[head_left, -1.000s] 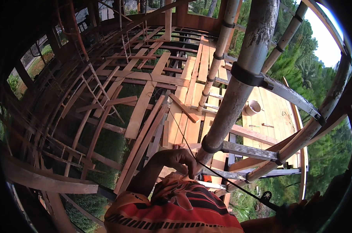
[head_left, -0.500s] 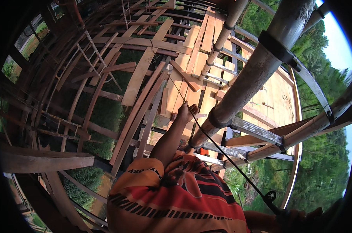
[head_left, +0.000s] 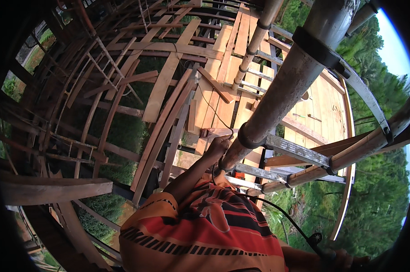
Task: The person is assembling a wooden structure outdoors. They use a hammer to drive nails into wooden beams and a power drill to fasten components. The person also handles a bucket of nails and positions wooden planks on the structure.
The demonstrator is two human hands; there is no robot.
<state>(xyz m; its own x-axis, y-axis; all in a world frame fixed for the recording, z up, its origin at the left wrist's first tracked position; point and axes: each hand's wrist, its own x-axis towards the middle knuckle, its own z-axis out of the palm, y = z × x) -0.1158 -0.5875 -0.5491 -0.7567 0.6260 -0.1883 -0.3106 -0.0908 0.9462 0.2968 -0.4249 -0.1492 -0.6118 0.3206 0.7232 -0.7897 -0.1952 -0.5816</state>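
Note:
My left hand (head_left: 219, 145) is closed round a black cable (head_left: 216, 115), just left of a thick ladder pole (head_left: 277, 97). Beyond the hand, the cable runs slack over the planks; on the near side it hangs down and passes behind the pole's lower end. It then bows across to a black fitting (head_left: 315, 237) at the lower right. There my right hand (head_left: 343, 260), in deep shade, is closed round a dark thing joined to the cable. Its kind is too dark to make out. A pale, flat piece (head_left: 220, 132) lies just beyond my left hand.
Ladder rungs (head_left: 297, 151) cross at the right. Planks (head_left: 211, 97) form a deck ahead, with small tools (head_left: 314, 118) on its right part. Open gaps show between the beams (head_left: 162, 131) at left. A thick timber (head_left: 55, 189) juts in near my left side; trees stand beyond.
My left hand has come down nearer to my body, with the cable in it. The cable was stretched straight and now sags in curves. My right hand has stayed at the lower right.

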